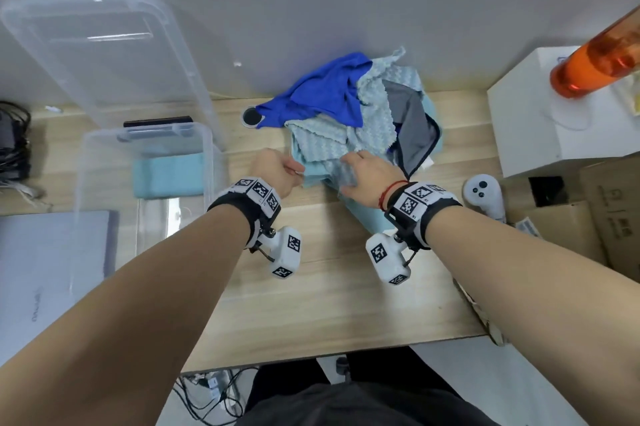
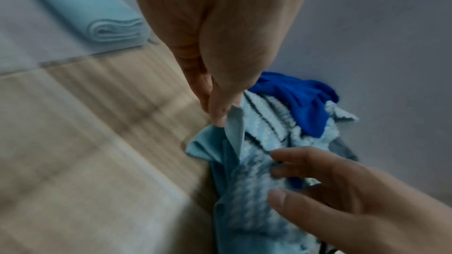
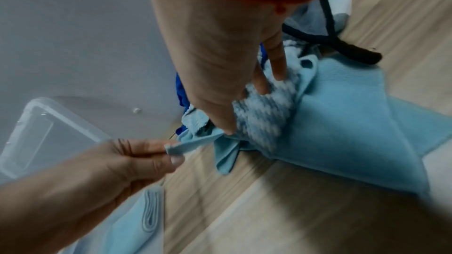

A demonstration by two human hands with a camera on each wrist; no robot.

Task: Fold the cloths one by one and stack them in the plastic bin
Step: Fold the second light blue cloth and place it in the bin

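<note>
A heap of cloths lies at the back of the wooden table: a royal blue cloth (image 1: pixel 325 89), a pale blue textured cloth (image 1: pixel 322 145), a grey dark-edged cloth (image 1: pixel 412 127), and a smooth light blue cloth (image 1: pixel 363 217) underneath. My left hand (image 1: pixel 299 171) pinches a corner of the light blue cloth (image 3: pixel 342 132) between thumb and fingers (image 3: pixel 171 154). My right hand (image 1: pixel 349 169) rests with spread fingers (image 3: pixel 278 72) on the textured cloth (image 3: pixel 264 115), just right of the left hand. The clear plastic bin (image 1: pixel 145 132) stands at the left with one folded light blue cloth (image 1: pixel 169 176) inside.
The bin's clear lid (image 1: pixel 104 54) leans on the wall behind it. A white box (image 1: pixel 540 120) bearing an orange bottle (image 1: pixel 602 54), a white controller (image 1: pixel 483 193) and a cardboard box (image 1: pixel 595 210) crowd the right. Black cables (image 1: pixel 14 145) lie far left.
</note>
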